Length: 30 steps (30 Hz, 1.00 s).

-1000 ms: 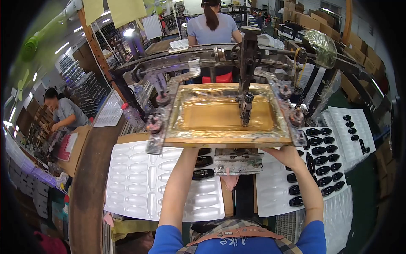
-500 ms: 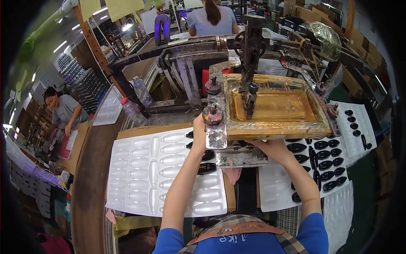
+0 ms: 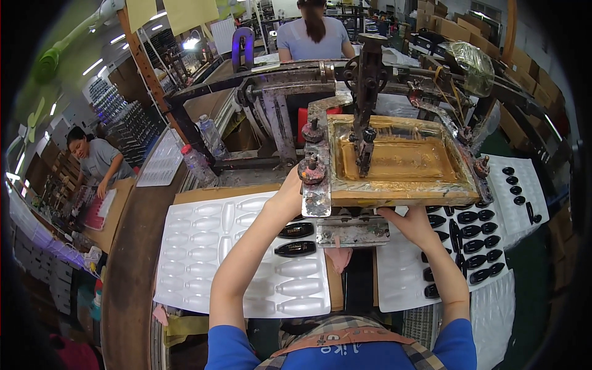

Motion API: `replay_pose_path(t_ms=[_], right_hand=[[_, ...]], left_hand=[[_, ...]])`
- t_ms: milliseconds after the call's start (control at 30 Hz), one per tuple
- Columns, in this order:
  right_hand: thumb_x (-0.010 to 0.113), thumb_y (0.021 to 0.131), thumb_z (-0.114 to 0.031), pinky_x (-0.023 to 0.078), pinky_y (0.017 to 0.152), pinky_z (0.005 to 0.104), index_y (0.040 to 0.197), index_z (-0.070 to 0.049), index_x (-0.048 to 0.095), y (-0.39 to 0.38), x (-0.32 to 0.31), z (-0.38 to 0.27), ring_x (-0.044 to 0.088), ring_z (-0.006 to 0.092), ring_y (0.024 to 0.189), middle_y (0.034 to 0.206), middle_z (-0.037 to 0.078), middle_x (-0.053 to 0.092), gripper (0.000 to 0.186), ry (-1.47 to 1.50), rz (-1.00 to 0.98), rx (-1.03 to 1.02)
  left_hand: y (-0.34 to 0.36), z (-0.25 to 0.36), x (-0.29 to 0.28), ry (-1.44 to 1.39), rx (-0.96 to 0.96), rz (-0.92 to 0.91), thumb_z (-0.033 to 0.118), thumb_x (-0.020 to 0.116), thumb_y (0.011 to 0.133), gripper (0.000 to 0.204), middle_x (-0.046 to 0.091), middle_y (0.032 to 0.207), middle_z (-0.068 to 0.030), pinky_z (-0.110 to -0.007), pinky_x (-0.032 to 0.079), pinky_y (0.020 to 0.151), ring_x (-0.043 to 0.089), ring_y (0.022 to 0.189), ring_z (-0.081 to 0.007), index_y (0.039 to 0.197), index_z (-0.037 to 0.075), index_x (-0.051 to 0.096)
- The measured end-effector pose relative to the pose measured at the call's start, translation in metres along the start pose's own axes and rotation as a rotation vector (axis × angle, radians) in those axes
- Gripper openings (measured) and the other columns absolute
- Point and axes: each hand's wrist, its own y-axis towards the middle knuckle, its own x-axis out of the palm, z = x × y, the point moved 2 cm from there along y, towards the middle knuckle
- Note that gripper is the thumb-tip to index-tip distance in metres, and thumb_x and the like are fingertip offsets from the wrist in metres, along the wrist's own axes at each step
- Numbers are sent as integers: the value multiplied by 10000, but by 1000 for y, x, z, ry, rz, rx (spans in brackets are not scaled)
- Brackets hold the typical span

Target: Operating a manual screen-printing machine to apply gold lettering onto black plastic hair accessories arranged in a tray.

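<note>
A wooden-edged printing screen [image 3: 404, 195] with amber film is clamped in a stained metal machine in front of me. My left hand [image 3: 288, 188] is at its left clamp bracket [image 3: 317, 203], fingers hidden behind the metal. Below the screen's front edge, my right hand [image 3: 408, 223] shows a stretched thumb apart from the palm; the other fingers go out of sight underneath. Nothing shows in its visible part. Under the screen sits a metal fixture [image 3: 351, 235]. Black printed bottle-shaped pieces [image 3: 295, 248] lie in a white moulded tray [image 3: 185, 302] beside my left forearm.
Several black pieces [image 3: 473, 246] fill another white tray [image 3: 394, 296] on the right. A pink cloth [image 3: 339, 259] hangs below the fixture. Plastic bottles [image 3: 196, 164] stand at the back left. One person [image 3: 98, 163] works at the far left, another [image 3: 313, 37] sits ahead.
My left elbow has swung outward to the left, uncovering more of the printed black pieces. The right hand has shifted slightly right, its thumb now more visible. The screen stays about level.
</note>
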Motion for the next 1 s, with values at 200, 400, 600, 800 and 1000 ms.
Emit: replay_pose_path(t_ms=[200, 400, 600, 800, 1000], right_hand=[[701, 693, -223, 397, 812, 323, 957, -16, 593, -2, -4, 1, 552, 238, 907, 942, 109, 604, 352, 61, 7, 29], [701, 693, -219, 397, 815, 320, 952, -16, 593, -1, -6, 4, 552, 231, 898, 939, 107, 604, 345, 10, 25, -17], [708, 684, -171, 401, 811, 321, 954, 0, 582, 2, 7, 4, 551, 215, 894, 927, 100, 606, 343, 56, 39, 28], [668, 707, -148, 384, 828, 290, 970, 25, 560, 0, 16, 11, 536, 203, 890, 934, 109, 595, 332, 86, 30, 111], [686, 695, -151, 360, 851, 286, 980, 41, 544, 6, 24, 4, 512, 203, 926, 966, 119, 576, 372, 104, 28, 131]], left_hand=[[-3, -3, 2, 102, 198, 103, 98, 567, 690, 246, 550, 912, -162, -366, 424, 779, 515, 870, -329, 917, 9, 533], [-13, 9, -7, 76, 93, 52, 102, 569, 692, 231, 549, 913, -183, -394, 422, 767, 508, 882, -356, 899, 5, 538], [-33, -3, -16, 71, -15, -19, 50, 593, 681, 214, 569, 813, -211, -403, 449, 659, 550, 788, -370, 880, -15, 547], [-50, -9, -17, -45, -59, 63, 76, 640, 688, 231, 593, 799, -176, -362, 460, 648, 577, 752, -328, 891, -16, 582], [-118, -9, -58, -24, -201, 286, 102, 654, 719, 244, 623, 845, -119, -294, 466, 653, 606, 762, -231, 946, 21, 610]])
